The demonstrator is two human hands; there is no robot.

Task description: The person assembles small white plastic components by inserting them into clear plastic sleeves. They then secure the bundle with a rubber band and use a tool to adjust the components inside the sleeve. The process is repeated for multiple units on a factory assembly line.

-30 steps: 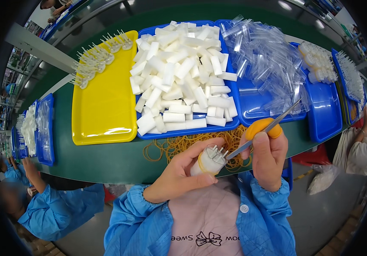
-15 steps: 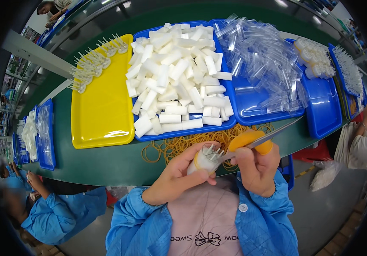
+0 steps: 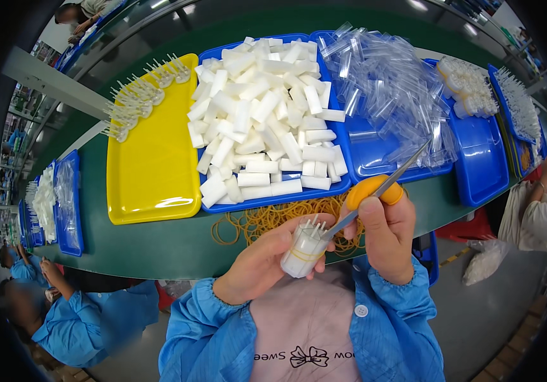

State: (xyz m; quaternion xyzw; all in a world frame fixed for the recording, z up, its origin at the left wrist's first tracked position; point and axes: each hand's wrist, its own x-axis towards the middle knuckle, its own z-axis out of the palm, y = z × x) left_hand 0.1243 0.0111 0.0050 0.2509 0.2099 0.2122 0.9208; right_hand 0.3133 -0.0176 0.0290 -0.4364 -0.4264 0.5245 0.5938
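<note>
Left fingers (image 3: 272,244) clasping cylinder (image 3: 300,256) — back hidden | right fingers (image 3: 373,215) gripping orange-handled tool (image 3: 364,190) — lower tip unclear

Orange-handled tool (image 3: 375,185): 1
Held clear cylinder (image 3: 303,251): 1
Yellow tray (image 3: 159,165): 1
Blue trays (image 3: 480,148) right of it: at least 4
White pronged pieces (image 3: 137,97) on yellow tray: roughly a dozen, overlapping
White blocks (image 3: 264,114): dozens, piled, exact count hidden
Clear tubes (image 3: 388,89): dozens, overlapping
Rubber bands (image 3: 261,219): dozens, tangled
Co-workers (image 3: 76,328): at least 4
</note>
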